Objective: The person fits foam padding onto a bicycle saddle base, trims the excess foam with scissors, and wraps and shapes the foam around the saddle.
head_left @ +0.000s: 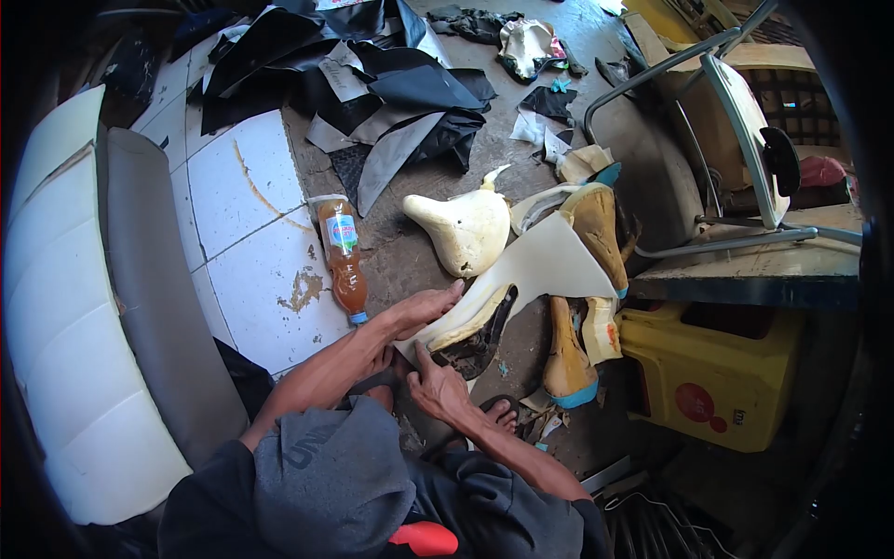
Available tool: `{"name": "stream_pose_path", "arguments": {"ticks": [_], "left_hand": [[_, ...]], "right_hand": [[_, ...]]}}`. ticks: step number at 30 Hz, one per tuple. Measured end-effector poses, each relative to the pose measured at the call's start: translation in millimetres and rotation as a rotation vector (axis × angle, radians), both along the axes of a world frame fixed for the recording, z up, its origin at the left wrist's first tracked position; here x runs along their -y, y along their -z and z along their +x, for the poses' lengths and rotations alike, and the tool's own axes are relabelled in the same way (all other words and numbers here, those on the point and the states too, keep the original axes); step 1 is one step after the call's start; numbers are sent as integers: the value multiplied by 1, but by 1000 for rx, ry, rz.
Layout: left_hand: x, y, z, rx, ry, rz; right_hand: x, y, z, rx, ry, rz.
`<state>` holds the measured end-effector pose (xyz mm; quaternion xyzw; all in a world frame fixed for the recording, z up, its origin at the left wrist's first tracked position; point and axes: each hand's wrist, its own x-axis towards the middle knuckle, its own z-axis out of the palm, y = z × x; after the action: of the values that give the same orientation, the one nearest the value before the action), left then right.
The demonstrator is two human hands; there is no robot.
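Observation:
A white foam sheet (545, 264) stretches across the floor in front of me. On its near end lies a seat piece (473, 340) with a dark, worn hollow side facing up and a pale foam rim. My left hand (424, 312) is at the sheet's left edge, with the fingers closed along the seat piece's far side. Lower down, my right hand (438, 384) grips the near tip, where sheet and seat piece meet, the index finger pressed on it. Just beyond sits a cream saddle-shaped foam (461, 224).
A bottle of brown liquid (343, 256) lies left on white tiles (256, 196). Black sheet scraps (391, 93) are piled behind. Brown foam pieces (565, 349) lie to the right, near a yellow crate (712, 363) and a metal-framed chair (652, 158). A long padded seat (84, 326) stands left.

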<state>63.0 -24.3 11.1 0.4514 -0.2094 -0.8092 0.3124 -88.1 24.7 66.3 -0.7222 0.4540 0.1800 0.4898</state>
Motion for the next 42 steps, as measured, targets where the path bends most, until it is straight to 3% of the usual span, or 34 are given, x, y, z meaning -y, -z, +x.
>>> {"name": "stream_pose_path", "arguments": {"ticks": [5, 7, 8, 11, 13, 15, 17, 19, 20, 22, 23, 28, 30, 31, 32, 34, 35, 39, 42], "left_hand": [[-1, 13, 1, 23, 8, -23], [-5, 15, 2, 16, -3, -17], [-5, 16, 3, 12, 4, -43], [-2, 14, 4, 0, 7, -52], [-7, 14, 8, -6, -13, -20], [-14, 12, 16, 450, -127, -61], [-30, 25, 32, 1092, -389, -368], [-37, 21, 55, 1673, -585, -347], [-38, 24, 66, 1675, -586, -345], [-37, 39, 90, 1546, -642, -27], [-38, 67, 99, 1568, -621, -59], [-25, 59, 108, 1504, -578, 107], [-27, 47, 106, 569, -1015, 64], [-25, 28, 96, 403, -1123, 24], [-26, 28, 92, 401, -1122, 28], [-22, 19, 84, 295, -1233, 13], [-21, 14, 79, 306, -1250, 22], [-15, 2, 68, 363, -1260, -25], [-16, 0, 65, 579, -1280, -12]], "right_hand": [[-2, 3, -2, 26, -49, -68], [-2, -6, 6, -21, 218, -104], [-3, -5, 5, -20, 224, -105], [-11, 4, 2, 123, -190, -68], [-13, 11, -5, 134, -157, -50], [-3, 0, -8, 142, -72, -41], [4, -3, -13, 153, 0, -53], [8, -6, -16, 224, 132, -94], [6, -6, -16, 225, 130, -93], [4, -5, -10, 260, 212, -16], [4, -6, -6, 268, 204, -17], [-4, 1, 4, 377, 212, 230], [-1, 2, 11, 411, 297, 362], [-1, -2, 12, 428, 390, 500], [-1, -4, 13, 424, 392, 501], [0, -6, 15, 533, 762, 924], [1, -6, 17, 594, 849, 1004], [8, -12, 18, 683, 974, 1152], [5, -11, 13, 706, 976, 1132]]}}
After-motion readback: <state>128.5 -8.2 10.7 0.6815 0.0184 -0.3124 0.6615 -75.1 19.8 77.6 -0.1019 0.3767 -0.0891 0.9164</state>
